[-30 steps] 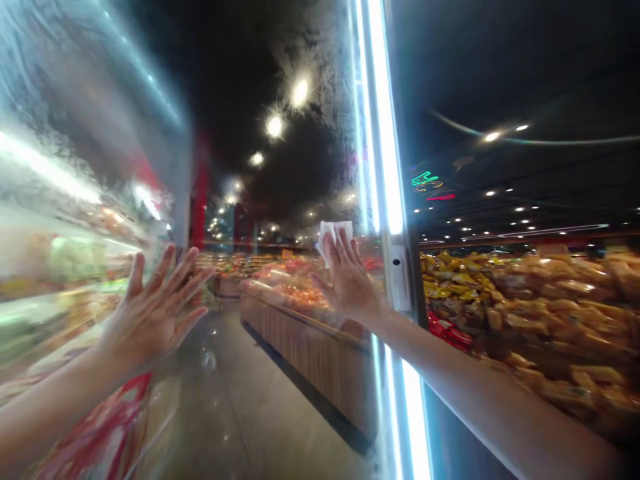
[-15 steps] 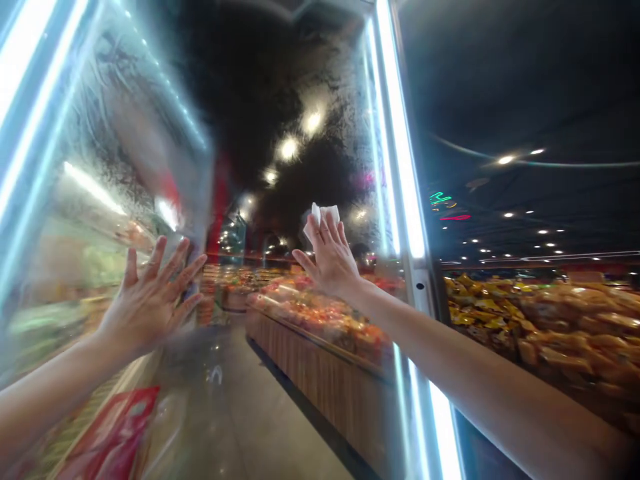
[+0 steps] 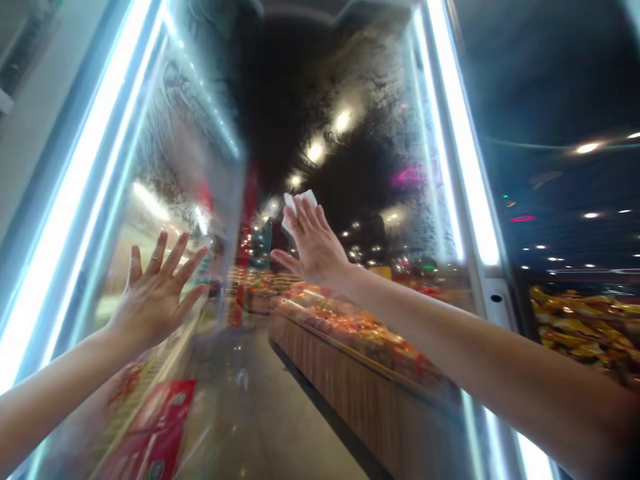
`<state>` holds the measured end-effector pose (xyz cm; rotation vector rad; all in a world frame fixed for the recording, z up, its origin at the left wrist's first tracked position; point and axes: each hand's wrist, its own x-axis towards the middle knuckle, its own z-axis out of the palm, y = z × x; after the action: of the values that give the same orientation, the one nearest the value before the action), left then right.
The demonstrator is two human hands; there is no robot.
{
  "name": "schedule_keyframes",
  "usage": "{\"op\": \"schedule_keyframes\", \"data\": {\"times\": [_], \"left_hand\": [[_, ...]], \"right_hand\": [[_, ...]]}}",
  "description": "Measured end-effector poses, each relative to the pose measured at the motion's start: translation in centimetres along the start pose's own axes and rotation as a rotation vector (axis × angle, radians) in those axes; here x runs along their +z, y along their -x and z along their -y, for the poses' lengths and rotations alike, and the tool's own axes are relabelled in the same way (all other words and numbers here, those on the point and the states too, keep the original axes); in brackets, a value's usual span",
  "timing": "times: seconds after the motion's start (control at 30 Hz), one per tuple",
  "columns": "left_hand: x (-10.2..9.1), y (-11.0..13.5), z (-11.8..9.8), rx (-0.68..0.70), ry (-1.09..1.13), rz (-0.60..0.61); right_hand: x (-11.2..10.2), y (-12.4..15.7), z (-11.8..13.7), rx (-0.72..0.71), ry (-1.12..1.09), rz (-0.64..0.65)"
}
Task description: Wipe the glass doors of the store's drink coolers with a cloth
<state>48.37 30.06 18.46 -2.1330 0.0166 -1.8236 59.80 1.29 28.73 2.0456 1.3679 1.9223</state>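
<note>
A glass door pane (image 3: 320, 60) with cloudy streaks fills the view ahead of me. Under the fingertips of my right hand (image 3: 323, 250) is a folded white tissue (image 3: 309, 197), held against the glass near the middle. Its fingers are stretched out, with the thumb apart. My left hand (image 3: 153, 290) is spread wide at the left, palm forward, with nothing in it. Whether the left palm touches the glass I cannot tell.
Bright light strips (image 3: 463, 127) line both sides of the pane, with a metal door frame (image 3: 495, 293) at right. Through the glass show a tiled floor (image 3: 255, 407) and a wood-sided display bin (image 3: 345, 360). A red panel (image 3: 163, 427) appears lower left. Yellow packages (image 3: 575, 327) lie beyond the frame.
My right hand has moved left with the tissue, closer to my left hand. The view has turned left, so the door frame and lights sit further right.
</note>
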Motion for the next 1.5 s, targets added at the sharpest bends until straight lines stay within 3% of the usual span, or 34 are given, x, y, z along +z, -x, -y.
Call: {"op": "schedule_keyframes", "data": {"times": [0.13, 0.2, 0.27, 0.37, 0.4, 0.47, 0.57, 0.63, 0.7, 0.8, 0.87, 1.03, 1.1, 1.2, 1.27, 1.43, 1.5], "left_hand": [[0.1, 0.8, 1.0, -0.01, 0.021, -0.035], [0.3, 1.3, 1.4, -0.011, 0.03, -0.045], [0.4, 1.8, 2.0, -0.008, 0.029, -0.057], [0.3, 2.3, 2.8, -0.001, 0.018, -0.075], [0.2, 2.4, 3.1, -0.003, 0.017, -0.08], [0.1, 2.5, 3.5, -0.014, 0.018, -0.082], [-0.3, 2.6, 4.0, -0.024, 0.032, -0.079], [-0.4, 2.6, 4.4, -0.029, 0.021, -0.073], [-0.6, 2.8, 4.8, -0.023, 0.003, -0.087], [-0.6, 3.0, 5.6, -0.003, -0.011, -0.13], [-0.7, 3.1, 6.1, 0.004, -0.016, -0.144], [-0.6, 3.6, 6.6, 0.029, 0.003, -0.161], [-0.4, 3.9, 6.7, 0.023, 0.011, -0.164], [0.0, 4.2, 6.9, 0.001, 0.029, -0.177], [0.2, 4.3, 7.1, -0.009, 0.036, -0.19], [-0.2, 4.5, 7.4, -0.02, 0.034, -0.139], [-0.7, 4.7, 7.5, -0.029, 0.036, -0.109]], "right_hand": [[2.1, 3.1, 6.4, -0.467, -0.076, 0.147], [2.5, 2.8, 7.0, -0.562, -0.087, 0.178], [2.1, 0.2, 5.3, -0.449, -0.065, 0.13], [1.3, -4.8, 2.3, -0.092, -0.026, 0.003], [1.2, -5.7, 2.3, -0.037, -0.022, -0.022], [1.7, -5.6, 4.2, -0.114, -0.029, -0.009], [3.3, -3.3, 8.9, -0.469, -0.055, 0.099], [4.0, -3.1, 10.3, -0.611, -0.064, 0.134], [4.0, -5.2, 9.5, -0.582, -0.055, 0.127], [3.5, -9.5, 7.6, -0.311, -0.038, 0.053], [3.6, -10.4, 8.1, -0.247, -0.036, 0.028], [5.0, -7.9, 13.3, -0.683, -0.034, 0.158], [5.0, -9.0, 13.5, -0.653, -0.018, 0.162], [4.6, -12.3, 12.1, -0.356, -0.016, 0.099], [4.8, -13.1, 12.2, -0.286, -0.024, 0.065], [5.9, -10.7, 15.9, -0.707, 0.007, 0.179], [5.7, -11.6, 15.9, -0.674, 0.025, 0.192]]}}
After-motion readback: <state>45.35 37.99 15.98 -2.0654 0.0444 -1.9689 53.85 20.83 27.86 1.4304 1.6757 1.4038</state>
